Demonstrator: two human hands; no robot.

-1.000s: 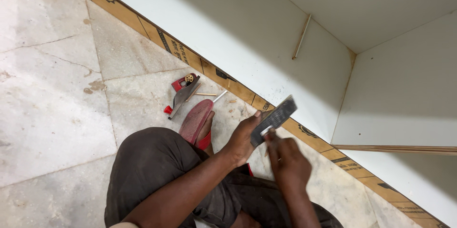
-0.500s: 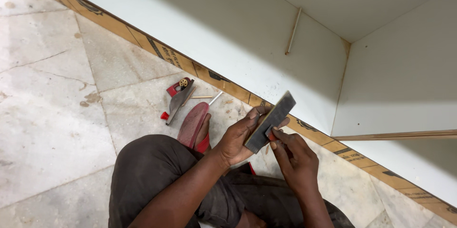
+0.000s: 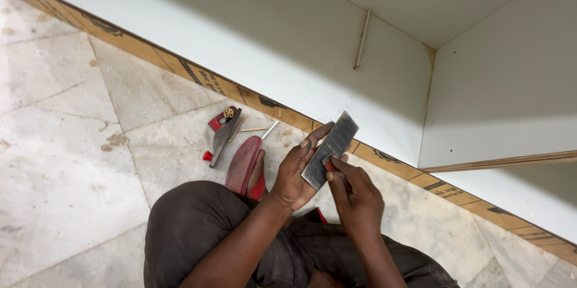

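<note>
Low over a pale marble floor [image 3: 66, 162], the person sits with dark-trousered knees drawn up, both hands meeting at a flat, dark grey rectangular metal blade [image 3: 330, 150]. The left hand [image 3: 296, 171] cradles the blade from below, fingers curled up along its long edge so that it stands tilted, its upper end toward the cabinet. The right hand [image 3: 356, 190] has closed its fingertips [image 3: 332, 162] on something small and reddish pressed against the blade's lower half; what that piece is cannot be made out.

As a judgement, the work on the blade looks to be under way rather than finished: the blade is out in the hands, apart from the red-and-grey hand plane [image 3: 221, 133] lying on the floor well to the left, so any refitting is not yet done. How much of the blade's surface has been worked cannot be told.

Just beside the plane lie a thin wooden sliver [image 3: 252, 129] and a short white stick [image 3: 270, 129], and a dark red sandal [image 3: 243, 163] sits on the foot near them. Behind runs a white laminated cabinet panel [image 3: 252, 47] with a bare plywood edge [image 3: 198, 77] along the floor; dark printed marks repeat along that brown strip. A slim wooden rod [image 3: 361, 38] leans against the panel.
</note>
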